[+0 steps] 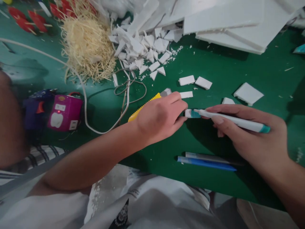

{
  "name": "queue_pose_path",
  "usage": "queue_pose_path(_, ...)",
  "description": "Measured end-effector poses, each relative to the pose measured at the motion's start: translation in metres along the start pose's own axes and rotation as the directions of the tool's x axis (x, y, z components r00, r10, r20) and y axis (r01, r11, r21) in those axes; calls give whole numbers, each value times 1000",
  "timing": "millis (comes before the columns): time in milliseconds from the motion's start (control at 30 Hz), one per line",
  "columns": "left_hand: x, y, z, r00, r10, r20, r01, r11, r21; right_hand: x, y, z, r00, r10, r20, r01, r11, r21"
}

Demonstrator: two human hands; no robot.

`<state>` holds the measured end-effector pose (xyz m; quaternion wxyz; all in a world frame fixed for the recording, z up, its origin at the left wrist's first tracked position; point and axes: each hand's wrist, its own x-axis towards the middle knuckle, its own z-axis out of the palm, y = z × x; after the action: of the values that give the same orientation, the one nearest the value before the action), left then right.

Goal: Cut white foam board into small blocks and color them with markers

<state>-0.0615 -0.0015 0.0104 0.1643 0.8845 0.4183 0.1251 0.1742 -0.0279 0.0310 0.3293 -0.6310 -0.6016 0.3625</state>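
My left hand (162, 114) pinches a small white foam block (188, 113) between thumb and fingers. The block's right end is coloured teal (195, 114). A white marker (238, 121) with a teal end is gripped in my right hand (259, 133), its tip touching or very close to the coloured end. Beyond my left wrist lies a yellow-handled tool (145, 106), partly covered by the hand. White foam blocks (187, 80) lie just past my fingers, and a blue pen (207, 163) rests nearer to me beside a grey one (205, 156).
White foam scraps (147, 44) are heaped at the back, next to a pile of thin wooden sticks (88, 47). Large foam sheets (226, 19) sit at back right. A white cable (83, 86) loops near a magenta power adapter (64, 113). Red pieces on sticks (38, 20) lie far left.
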Motion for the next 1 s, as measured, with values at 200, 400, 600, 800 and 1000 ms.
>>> queue_pose_path(200, 0, 0, 0, 1000, 4, 9, -4, 1000, 1, -2, -1, -2, 997, 1, 79, -1, 1000, 6)
queue_pose_path(400, 1, 1, 0, 1000, -6, 19, 6, 1000, -2, -1, 3, 1, 999, -36, 29, 35, 999, 33)
queue_pose_path(600, 1, 1, 0, 1000, 5, 13, -5, 1000, 5, 0, 1, 2, 1000, -12, 24, 11, 998, 62)
queue_pose_path(800, 0, 2, 1, 1000, 4, 6, -4, 1000, 6, -1, 0, 0, 997, -15, 79, 13, 1000, 21)
queue_pose_path(1000, 0, 1, 0, 1000, 2, 5, -2, 1000, 8, -1, 6, 3, 999, -48, -4, 48, 991, 125)
